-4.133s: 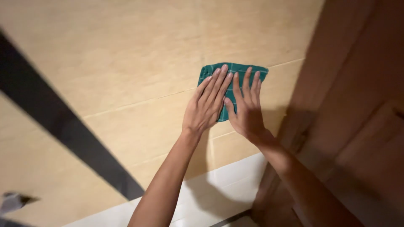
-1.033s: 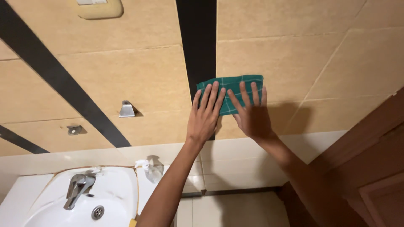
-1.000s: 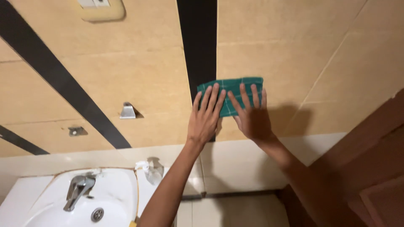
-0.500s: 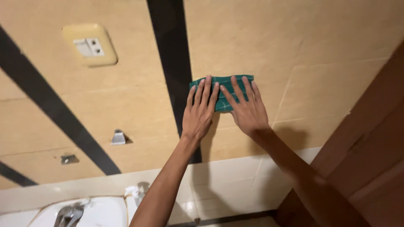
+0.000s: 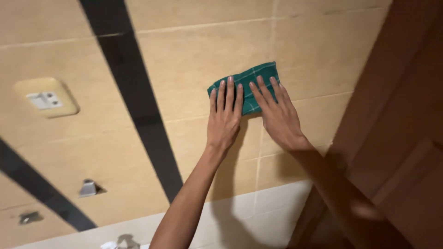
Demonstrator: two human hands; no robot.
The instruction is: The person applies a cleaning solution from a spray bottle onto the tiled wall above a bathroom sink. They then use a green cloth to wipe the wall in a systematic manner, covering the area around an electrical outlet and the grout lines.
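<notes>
Head | left hand (image 5: 224,121), right hand (image 5: 278,116) flat on green cloth (image 5: 245,84) | door (image 5: 397,120) close right

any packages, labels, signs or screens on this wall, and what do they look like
None in view.
Nearest thing to one: a wall switch plate, far left on the beige tiles, rounded beige rectangle with a small pale switch.
Both hands, left hand and right hand, press a plain green cloth, no label showing.

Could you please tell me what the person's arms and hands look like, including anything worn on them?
Both hands, left and right, are bare: no gloves, rings, watch or bracelets show. Both forearms are bare too, with no sleeves in view. Fingernails are short and unpainted.
</notes>
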